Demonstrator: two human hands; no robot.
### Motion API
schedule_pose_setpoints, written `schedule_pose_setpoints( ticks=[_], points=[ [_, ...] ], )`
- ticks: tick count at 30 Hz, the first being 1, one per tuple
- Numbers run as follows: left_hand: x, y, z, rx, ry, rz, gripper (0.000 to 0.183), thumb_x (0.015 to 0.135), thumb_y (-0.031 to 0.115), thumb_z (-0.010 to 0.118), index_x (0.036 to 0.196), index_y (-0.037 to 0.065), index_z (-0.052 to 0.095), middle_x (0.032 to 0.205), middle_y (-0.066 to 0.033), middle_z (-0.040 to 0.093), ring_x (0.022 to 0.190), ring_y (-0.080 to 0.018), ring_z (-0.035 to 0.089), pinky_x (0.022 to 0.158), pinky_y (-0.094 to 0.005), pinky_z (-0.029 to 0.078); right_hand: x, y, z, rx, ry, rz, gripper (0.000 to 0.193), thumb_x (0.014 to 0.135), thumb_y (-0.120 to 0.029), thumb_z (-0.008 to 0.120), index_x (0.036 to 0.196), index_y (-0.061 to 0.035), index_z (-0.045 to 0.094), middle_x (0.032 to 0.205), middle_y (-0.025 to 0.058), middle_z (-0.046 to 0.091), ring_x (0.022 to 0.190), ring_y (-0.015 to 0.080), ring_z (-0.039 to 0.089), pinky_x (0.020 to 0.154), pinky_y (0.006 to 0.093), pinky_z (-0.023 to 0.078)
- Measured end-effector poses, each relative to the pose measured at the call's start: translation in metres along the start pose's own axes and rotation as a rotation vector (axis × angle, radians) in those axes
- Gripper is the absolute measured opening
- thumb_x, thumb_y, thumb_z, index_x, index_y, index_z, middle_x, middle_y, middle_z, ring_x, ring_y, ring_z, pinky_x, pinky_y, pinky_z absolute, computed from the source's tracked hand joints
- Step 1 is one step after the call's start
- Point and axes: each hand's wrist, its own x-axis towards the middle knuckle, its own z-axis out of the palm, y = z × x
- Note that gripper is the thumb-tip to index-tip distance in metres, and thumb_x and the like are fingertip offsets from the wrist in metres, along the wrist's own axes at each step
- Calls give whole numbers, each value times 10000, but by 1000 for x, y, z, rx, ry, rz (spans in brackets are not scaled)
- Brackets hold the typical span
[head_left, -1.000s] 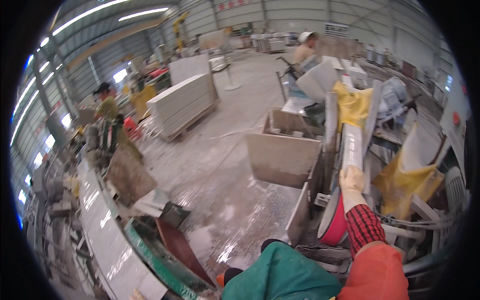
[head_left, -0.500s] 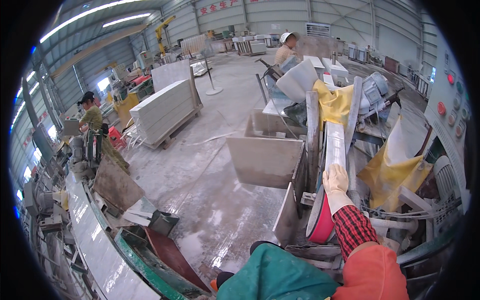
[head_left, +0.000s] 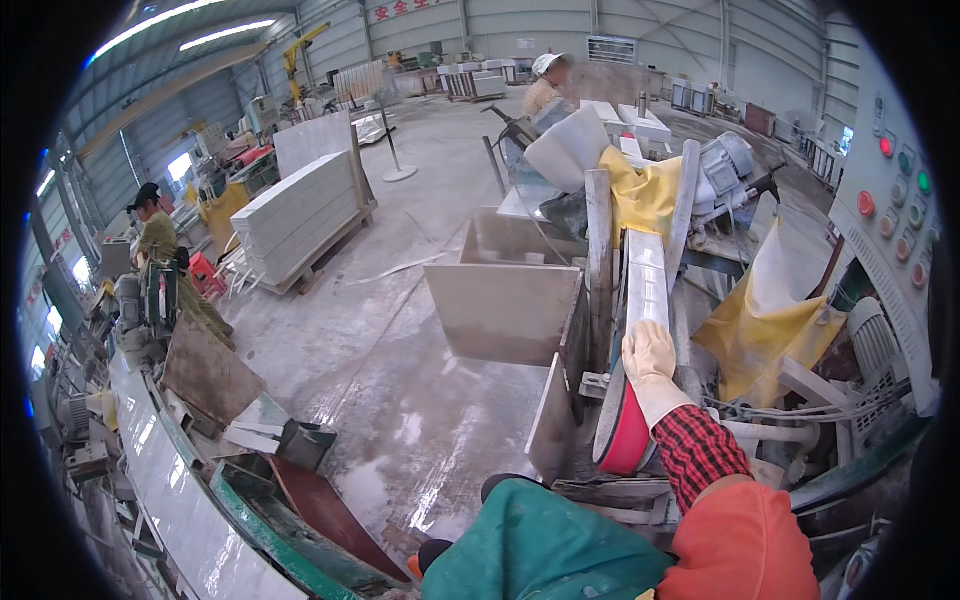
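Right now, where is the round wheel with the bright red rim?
In the head view, the red-rimmed wheel sits low and right of centre, just below the cream-gloved right hand and left of the red-and-black checked sleeve.

Stacked slabs (head_left: 300,210) and a push-button panel (head_left: 888,195) mark a workshop.
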Motion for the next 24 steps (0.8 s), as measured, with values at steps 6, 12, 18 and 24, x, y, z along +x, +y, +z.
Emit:
schedule_pose_setpoints(
  ticks=[6,12,18,24],
  points=[
    [6,6,6,-26,-1,17,455,1015,258,321,1415,69,430,1499,-147,377,1386,-275,346,1134,-362,306,-5,-3,-7,-6,-7,-9,196,803,-243,610,896,-73,580,934,110,568,947,306,538,872,420,436],
    [8,5,9,-37,-3,30,450,1016,242,321,1416,65,427,1504,-148,368,1393,-277,333,1140,-357,299,-11,-6,-16,28,-46,6,202,817,-205,603,959,-63,582,995,131,594,980,326,555,896,418,443],
    [12,-14,6,-77,20,35,444,1017,226,322,1417,61,423,1509,-150,359,1400,-278,321,1146,-352,292,-12,-10,-11,67,63,-50,167,781,-196,616,863,-55,579,885,131,581,901,325,559,826,437,453],
    [35,-102,11,-332,55,27,439,1018,210,323,1418,58,419,1514,-152,349,1407,-279,308,1152,-347,285,-25,-11,5,117,126,-56,227,796,-189,602,919,-5,652,939,185,635,905,391,582,853,469,462]
  ],
)
